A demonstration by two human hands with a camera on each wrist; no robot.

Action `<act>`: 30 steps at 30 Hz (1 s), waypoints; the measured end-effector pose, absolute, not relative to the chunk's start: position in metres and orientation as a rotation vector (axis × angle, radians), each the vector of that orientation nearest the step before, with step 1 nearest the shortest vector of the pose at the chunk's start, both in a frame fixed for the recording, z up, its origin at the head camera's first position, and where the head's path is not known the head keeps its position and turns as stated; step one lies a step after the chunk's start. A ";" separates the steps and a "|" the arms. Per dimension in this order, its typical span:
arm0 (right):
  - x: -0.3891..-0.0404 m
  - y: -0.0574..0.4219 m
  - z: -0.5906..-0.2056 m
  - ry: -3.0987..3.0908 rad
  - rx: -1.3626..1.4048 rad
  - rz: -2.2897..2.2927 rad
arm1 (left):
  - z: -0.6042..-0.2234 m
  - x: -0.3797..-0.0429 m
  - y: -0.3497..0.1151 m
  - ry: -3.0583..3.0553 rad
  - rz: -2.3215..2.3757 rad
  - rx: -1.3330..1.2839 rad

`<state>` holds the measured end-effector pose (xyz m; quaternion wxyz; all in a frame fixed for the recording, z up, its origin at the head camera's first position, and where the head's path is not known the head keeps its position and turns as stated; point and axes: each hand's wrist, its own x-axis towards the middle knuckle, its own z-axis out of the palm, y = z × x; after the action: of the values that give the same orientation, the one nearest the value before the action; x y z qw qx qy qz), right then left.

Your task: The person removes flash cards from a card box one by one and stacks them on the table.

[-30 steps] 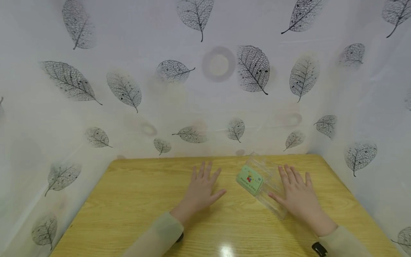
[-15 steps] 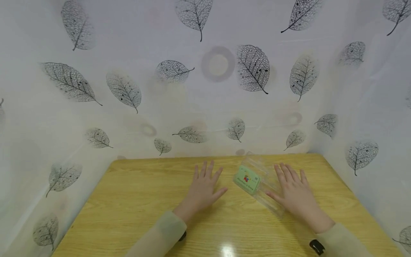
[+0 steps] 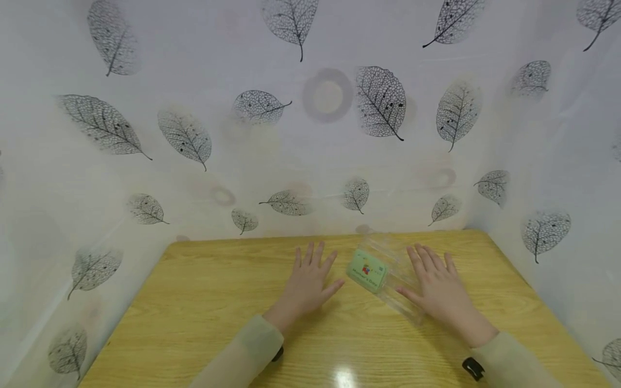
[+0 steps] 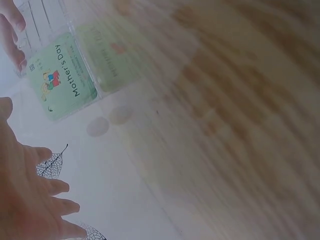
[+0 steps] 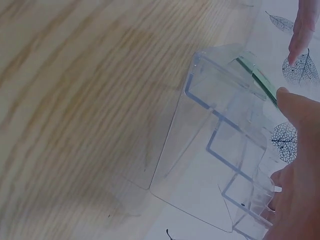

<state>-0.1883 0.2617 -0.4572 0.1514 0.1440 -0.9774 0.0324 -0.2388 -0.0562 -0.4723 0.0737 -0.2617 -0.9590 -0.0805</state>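
Clear rigid plastic forms a stepped holder [image 5: 220,125] with straight, glossy edges and a stair-like side profile. It sits right of the middle of the tabletop [image 3: 218,291], near the far edge, its long axis slanting from the far edge toward the near right corner. At its left end a flat, round-cornered green card [image 3: 367,271] leans back, its face toward the near edge; the words "Mother's Day" and a small coloured drawing read upright, the lines dipping to the right. Yellowish wood grain runs over the shiny tabletop, which mirrors the card. The right hand [image 3: 439,288] is at the holder's right side, grip spread, fingers straight, thumb apart; how firmly it touches is hard to tell. The left hand [image 3: 308,285], likewise fanned, is left of the card, well apart. Behind hangs a pale sheet [image 3: 330,156] printed with dark skeleton leaves.
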 end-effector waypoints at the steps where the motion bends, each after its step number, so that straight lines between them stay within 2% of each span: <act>1: -0.189 0.261 -0.458 -2.800 0.419 0.097 | -0.472 -0.239 -0.056 -2.883 -0.245 -0.787; 30: -0.203 0.239 -0.462 -2.789 0.574 0.170 | -0.471 -0.258 -0.051 -2.850 -0.166 -0.829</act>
<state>-0.2034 0.2393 -0.4622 0.1440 0.1990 -0.9676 0.0588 -0.2584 -0.0513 -0.4707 0.0845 -0.2779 -0.9553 -0.0558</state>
